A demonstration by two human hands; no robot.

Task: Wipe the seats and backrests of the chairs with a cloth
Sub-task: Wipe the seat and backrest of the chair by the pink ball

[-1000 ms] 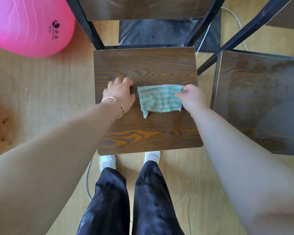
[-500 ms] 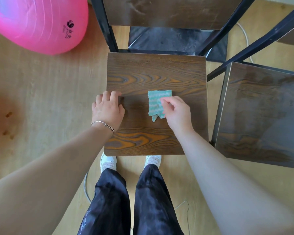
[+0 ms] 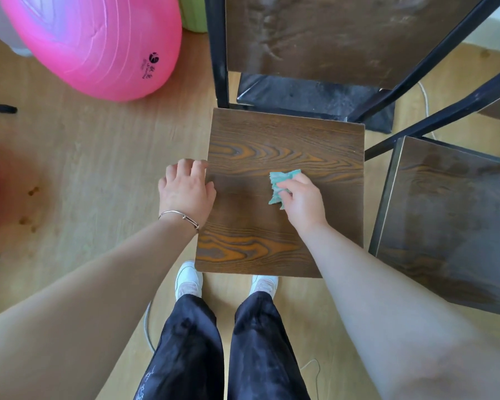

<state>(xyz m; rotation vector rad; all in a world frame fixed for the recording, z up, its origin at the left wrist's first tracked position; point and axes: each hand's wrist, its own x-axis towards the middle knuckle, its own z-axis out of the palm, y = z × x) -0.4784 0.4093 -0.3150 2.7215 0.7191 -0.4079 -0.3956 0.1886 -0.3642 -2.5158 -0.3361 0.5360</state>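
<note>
Nearest, dark trousers (image 3: 191,350) and white shoes (image 3: 188,280) stand on the wooden floor (image 3: 98,168), toes at the near edge of the dark wood-grain chair seat (image 3: 272,145). The left hand (image 3: 185,192), a thin bracelet (image 3: 178,214) on its wrist, rests at the seat's left edge: thumb on the seat, fingers loosely bent just off the edge, its grip slack and holding nothing. The right hand (image 3: 305,202) is over the middle of the seat, a little toward the right edge, its grip closed round a bunched green-striped cloth (image 3: 282,180), which is pressed on the seat and sticks out beyond the fingers on the far and left sides. A second chair seat (image 3: 451,226) stands just beside the right edge. Past the far edge rises the smeared backrest (image 3: 329,33) in its black frame, and far left lies a pink exercise ball (image 3: 93,44)
</note>
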